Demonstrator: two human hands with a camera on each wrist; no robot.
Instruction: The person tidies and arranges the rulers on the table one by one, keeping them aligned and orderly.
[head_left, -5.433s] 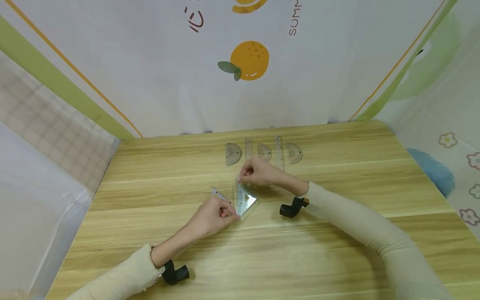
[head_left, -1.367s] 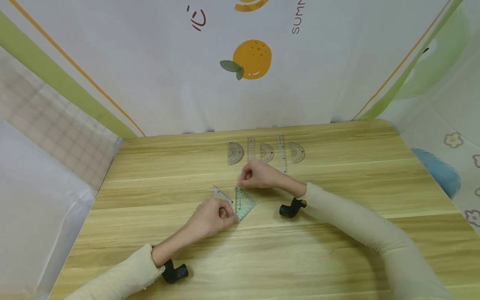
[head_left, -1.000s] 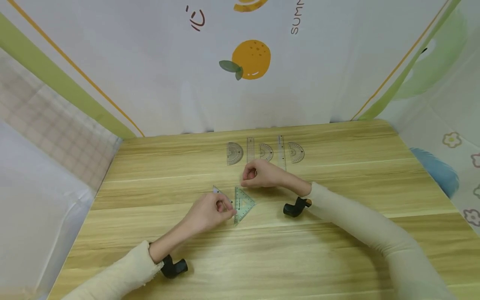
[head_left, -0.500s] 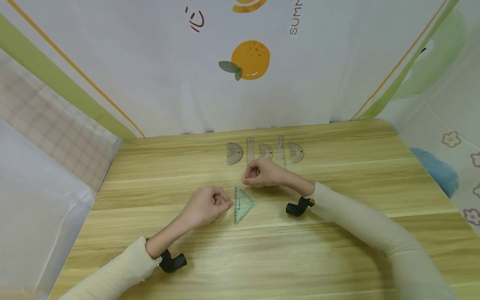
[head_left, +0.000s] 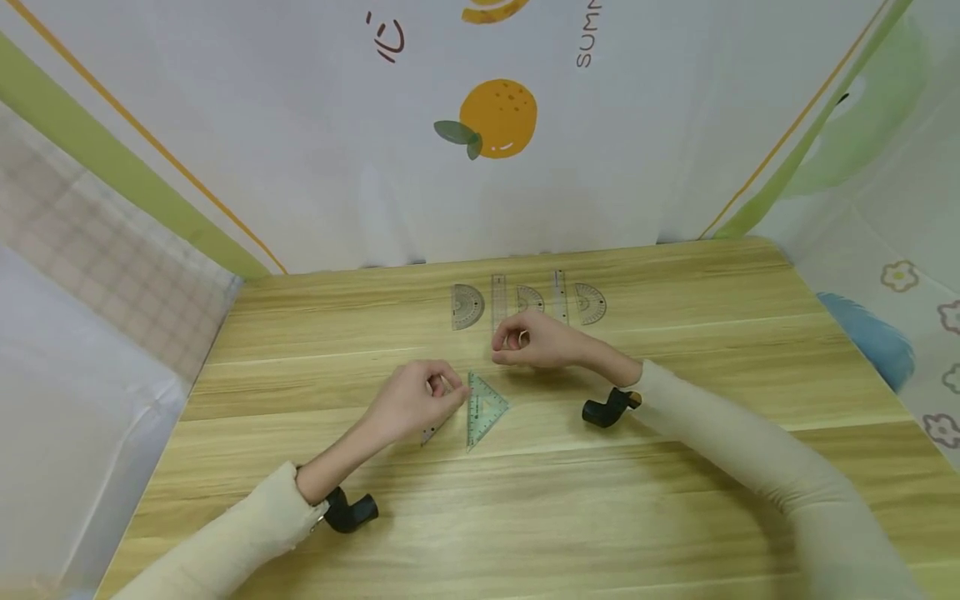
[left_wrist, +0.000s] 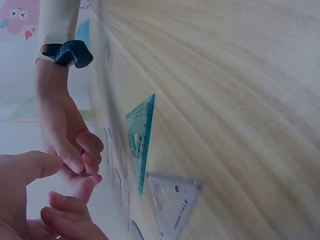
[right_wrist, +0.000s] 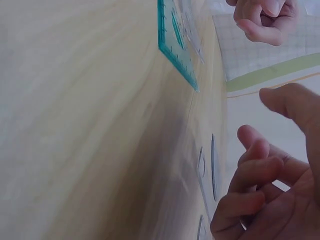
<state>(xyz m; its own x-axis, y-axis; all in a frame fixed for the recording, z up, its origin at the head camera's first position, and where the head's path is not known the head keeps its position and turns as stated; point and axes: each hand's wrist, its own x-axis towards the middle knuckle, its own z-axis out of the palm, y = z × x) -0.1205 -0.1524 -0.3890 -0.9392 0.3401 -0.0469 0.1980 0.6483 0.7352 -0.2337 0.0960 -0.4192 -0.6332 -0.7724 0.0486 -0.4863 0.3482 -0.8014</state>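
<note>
A green triangular set square (head_left: 477, 427) lies on the table between the hands in the head view. To its left lies a clear set square (head_left: 431, 432), mostly hidden under my left hand (head_left: 409, 400). That hand hovers with loosely bent fingers and holds nothing; its thumb and fingers stand apart in the left wrist view, where the clear set square (left_wrist: 175, 202) shows its lettering. My right hand (head_left: 542, 338) hangs above and right of the green set square's top corner. Nothing is in its fingers, and a gap shows between thumb (right_wrist: 286, 102) and fingers in the right wrist view.
Along the back of the wooden table (head_left: 337, 325) lie a left protractor (head_left: 468, 307), a ruler (head_left: 498, 302), a middle protractor (head_left: 530, 297), another ruler (head_left: 559, 298) and a right protractor (head_left: 591, 303). The right hand partly covers the middle ones. A printed curtain (head_left: 337, 167) hangs behind.
Both hands have let go of the green set square, which now lies flat. The left hand has moved up and left over the clear set square; the right hand has drawn back up and right.
</note>
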